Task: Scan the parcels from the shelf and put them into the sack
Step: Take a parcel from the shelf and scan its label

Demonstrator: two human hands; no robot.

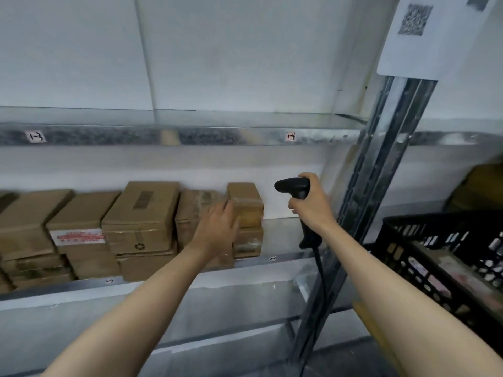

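Several brown cardboard parcels [141,216] stand stacked in a row on a metal shelf [283,258]. My left hand [217,229] reaches to the right end of the row, fingers straight, against the small top parcel [246,204] of the last stack. My right hand [310,204] grips the handle of a black barcode scanner [294,187], head pointing left, cable hanging down. The sack is out of view.
A black plastic crate [424,248] with goods sits at the right, beyond the upright metal shelf post [381,170]. An upper shelf beam [190,136] carries labels 1-3 and 1-4. A paper with a QR code [424,34] hangs on the post.
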